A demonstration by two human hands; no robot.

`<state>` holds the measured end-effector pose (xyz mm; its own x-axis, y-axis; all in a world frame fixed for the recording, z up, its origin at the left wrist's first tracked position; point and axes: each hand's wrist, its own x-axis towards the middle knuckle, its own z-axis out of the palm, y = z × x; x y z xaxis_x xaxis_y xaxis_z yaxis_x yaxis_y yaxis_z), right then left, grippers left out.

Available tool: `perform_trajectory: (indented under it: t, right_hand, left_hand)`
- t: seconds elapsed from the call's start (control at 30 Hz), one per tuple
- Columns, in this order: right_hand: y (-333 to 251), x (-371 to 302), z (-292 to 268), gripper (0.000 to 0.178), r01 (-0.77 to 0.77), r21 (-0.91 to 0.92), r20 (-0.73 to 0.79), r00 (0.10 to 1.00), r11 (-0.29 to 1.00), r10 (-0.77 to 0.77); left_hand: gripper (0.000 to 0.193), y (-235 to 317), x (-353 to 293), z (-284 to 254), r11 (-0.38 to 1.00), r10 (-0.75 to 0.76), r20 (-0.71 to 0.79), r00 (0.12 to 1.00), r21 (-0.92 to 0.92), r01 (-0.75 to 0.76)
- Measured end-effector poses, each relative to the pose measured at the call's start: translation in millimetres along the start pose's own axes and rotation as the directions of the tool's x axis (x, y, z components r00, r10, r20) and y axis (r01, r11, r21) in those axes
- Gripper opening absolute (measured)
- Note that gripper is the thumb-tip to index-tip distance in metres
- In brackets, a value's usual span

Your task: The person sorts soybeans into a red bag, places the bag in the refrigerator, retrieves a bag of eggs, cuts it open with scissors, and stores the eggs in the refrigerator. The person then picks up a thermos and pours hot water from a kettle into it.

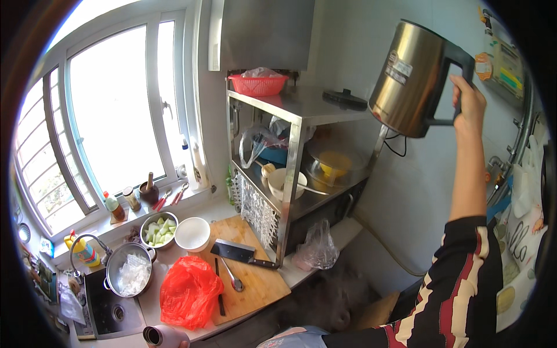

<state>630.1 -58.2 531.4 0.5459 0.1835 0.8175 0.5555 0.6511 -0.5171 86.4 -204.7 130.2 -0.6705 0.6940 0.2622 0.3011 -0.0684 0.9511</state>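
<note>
My right hand (pixel 470 104) is raised high at the right, its fingers wrapped round the black handle of a brushed-metal electric kettle (pixel 394 87). The kettle is without a lid on top and hangs slightly tilted beside the shelf. At the lower edge, my left hand (pixel 184 344) shows only its fingertips, closed round a pale pinkish thermos flask (pixel 169 336). The flask's dark round mouth (pixel 152 334) is uncovered. A black kettle base (pixel 345 100) lies on the top of the metal shelf (pixel 310 104).
A wooden cutting board (pixel 261 290) holds a cleaver (pixel 233 250), a spoon (pixel 237 283) and chopsticks (pixel 220 290). Beside it are a red plastic bag (pixel 190 290), a white bowl (pixel 192 234), a bowl of cut green vegetable (pixel 159 231), a pot (pixel 119 255) and the sink (pixel 113 325).
</note>
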Motion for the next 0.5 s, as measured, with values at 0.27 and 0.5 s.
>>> perform_trajectory:
  t: [0.27,0.5]
  right_hand:
    - [94,84,92,0.024,-0.113,-0.041,-0.083,0.991,0.993,0.109]
    - [148,102,147,0.026,-0.149,-0.253,-0.107,0.986,0.956,0.126]
  left_hand:
    - [0.081,14,-10,35,0.983,-0.036,-0.060,0.998,-0.182,0.025]
    - [0.071,13,-8,44,0.978,-0.005,-0.100,0.995,-0.210,-0.016]
